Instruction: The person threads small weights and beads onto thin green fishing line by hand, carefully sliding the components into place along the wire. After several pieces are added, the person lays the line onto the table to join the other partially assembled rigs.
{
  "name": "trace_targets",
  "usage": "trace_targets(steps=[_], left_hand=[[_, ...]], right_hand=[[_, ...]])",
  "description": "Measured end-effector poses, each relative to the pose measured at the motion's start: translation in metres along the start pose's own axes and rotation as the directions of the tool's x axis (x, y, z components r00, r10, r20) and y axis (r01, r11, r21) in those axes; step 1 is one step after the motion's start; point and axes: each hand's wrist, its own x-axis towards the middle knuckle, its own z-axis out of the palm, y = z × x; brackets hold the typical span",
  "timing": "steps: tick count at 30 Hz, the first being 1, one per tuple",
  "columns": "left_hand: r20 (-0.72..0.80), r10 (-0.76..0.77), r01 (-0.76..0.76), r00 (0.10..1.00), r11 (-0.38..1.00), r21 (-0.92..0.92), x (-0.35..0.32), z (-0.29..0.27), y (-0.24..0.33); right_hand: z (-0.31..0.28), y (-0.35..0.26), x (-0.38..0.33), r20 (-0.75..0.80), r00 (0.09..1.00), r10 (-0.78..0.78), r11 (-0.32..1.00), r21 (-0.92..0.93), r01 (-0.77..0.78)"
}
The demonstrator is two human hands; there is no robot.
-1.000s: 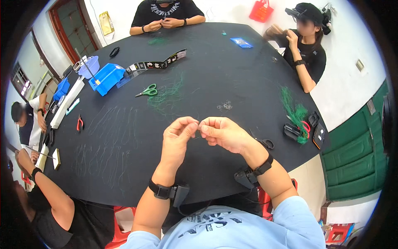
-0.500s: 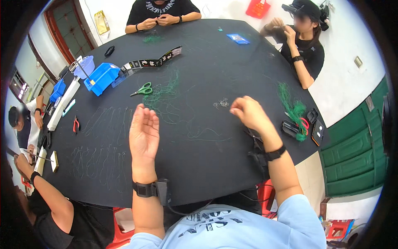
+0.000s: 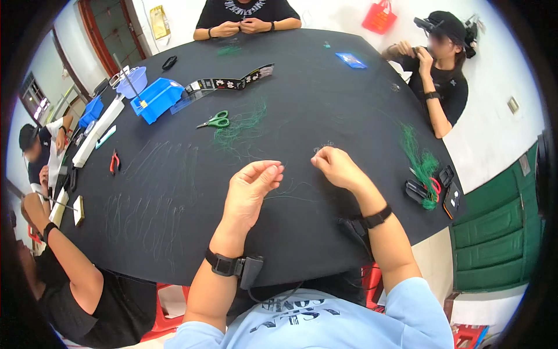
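2 strand rows (image 3: 141, 214) laid at left on counter (image 3: 285, 244); green tangle (image 3: 241, 128), metal bits (image 3: 329, 144) lie loose. Left hand (image 3: 250, 189), right hand (image 3: 342, 168) pinched; contents too fine to tell.

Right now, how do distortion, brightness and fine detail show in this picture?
Head view: the green door bows near the right rim; head view: the white wall looks bright and pale; head view: strands in the green thread tangle are hard to separate, and anything in the left hand is too fine to tell.
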Motion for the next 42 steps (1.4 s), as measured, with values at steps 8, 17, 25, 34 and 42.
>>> trace_targets(steps=[8,17,25,34,42], left_hand=[[0.258,0.246,-0.318,0.934,0.904,0.287,-0.007,0.015,-0.006],[0.073,0.266,-0.276,0.961,0.92,0.278,-0.009,0.016,-0.002],[0.151,-0.135,0.142,0.979,0.989,-0.039,-0.008,0.009,-0.001],[0.1,-0.056,0.068,0.993,0.99,-0.125,-0.008,0.01,-0.007],[0.007,-0.076,0.077,0.997,0.99,-0.115,-0.01,0.012,-0.007]], right_hand=[[-0.018,-0.035,-0.024,0.637,0.725,-0.261,0.3,0.768,-0.566],[-0.003,-0.044,-0.029,0.335,0.929,-0.158,0.413,0.877,-0.246],[-0.005,-0.04,-0.023,-0.226,0.796,-0.561,0.626,0.514,0.587],[-0.005,-0.045,-0.031,-0.18,0.905,-0.386,0.756,0.5,0.422],[0.003,-0.053,-0.031,-0.304,0.747,-0.591,0.714,0.234,0.66]])
